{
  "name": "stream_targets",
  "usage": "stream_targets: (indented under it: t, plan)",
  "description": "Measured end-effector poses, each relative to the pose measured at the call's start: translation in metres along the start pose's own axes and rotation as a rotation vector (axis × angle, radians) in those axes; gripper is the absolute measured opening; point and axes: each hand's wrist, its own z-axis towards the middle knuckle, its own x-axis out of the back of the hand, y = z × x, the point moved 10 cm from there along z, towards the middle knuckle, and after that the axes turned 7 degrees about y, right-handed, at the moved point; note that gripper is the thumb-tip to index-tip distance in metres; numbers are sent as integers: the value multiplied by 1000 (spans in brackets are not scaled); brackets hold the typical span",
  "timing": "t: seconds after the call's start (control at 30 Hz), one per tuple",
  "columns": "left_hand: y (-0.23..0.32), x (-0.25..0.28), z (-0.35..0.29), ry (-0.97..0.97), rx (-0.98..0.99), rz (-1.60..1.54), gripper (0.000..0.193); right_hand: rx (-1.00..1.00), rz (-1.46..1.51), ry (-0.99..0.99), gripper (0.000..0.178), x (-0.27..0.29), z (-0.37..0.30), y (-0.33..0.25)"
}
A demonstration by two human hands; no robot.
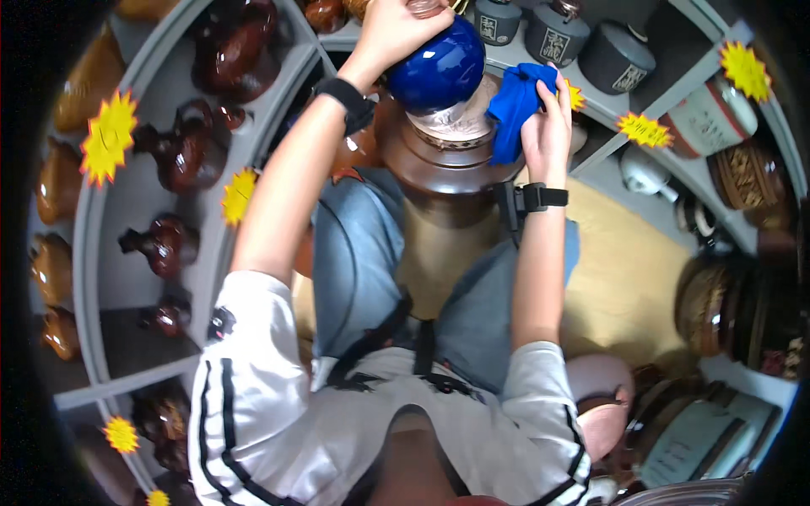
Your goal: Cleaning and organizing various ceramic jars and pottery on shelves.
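Observation:
At the top middle, a glossy dark-blue round ceramic bottle is tilted. My left hand is wrapped round its upper part near the neck, and the fingertips reach the frame's top edge. My right hand, to the right of the bottle, grips a bright blue cloth that hangs down from the fingers. Below the bottle stands a large brown jar with a plastic-wrapped top. Whether the bottle touches that wrapped top I cannot tell.
Shelves with glossy brown gourd-shaped and teapot-like pots curve along the left. Dark grey jars and a white jar fill the right shelves. Yellow starburst tags hang on shelf edges. Large jars stand at the lower right.

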Motion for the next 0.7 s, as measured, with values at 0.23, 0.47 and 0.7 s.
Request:
stream_targets:
  t: [0.23,0.47,0.7]
  plan:
    - [4,18,-4,65,61,-146,16,257,-368,-161,60,-58,-30,-35]
    - [-2,16,-2,70,62,-242,26,682,-727,-103,46,-100,-64,-67]
    - [0,11,-1,25,22,-292,25,1280,-1147,-314,36,-152,-97,-52]
